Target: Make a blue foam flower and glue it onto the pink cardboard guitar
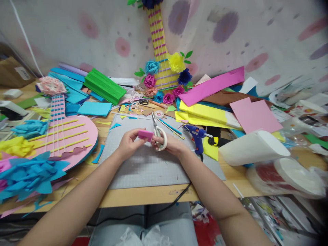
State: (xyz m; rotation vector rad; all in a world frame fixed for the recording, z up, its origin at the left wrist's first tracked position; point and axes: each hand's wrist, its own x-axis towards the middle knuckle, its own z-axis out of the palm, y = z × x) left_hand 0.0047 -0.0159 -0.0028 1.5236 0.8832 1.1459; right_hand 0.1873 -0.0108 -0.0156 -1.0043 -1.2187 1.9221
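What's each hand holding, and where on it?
Left hand pinches a small pink piece by its left end. Right hand holds scissors by the white handle loops, blades pointing away.

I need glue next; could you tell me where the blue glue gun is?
Head view: the blue glue gun lies just right of the right hand, below the yellow sheets.

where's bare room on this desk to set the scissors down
Barest: the near half of the grey cutting mat, below the left hand with its pink piece and the right hand with the scissors, bordered by the pink paper guitar and the blue glue gun. Crowded: paper sheets behind, white rolled sheet at right.
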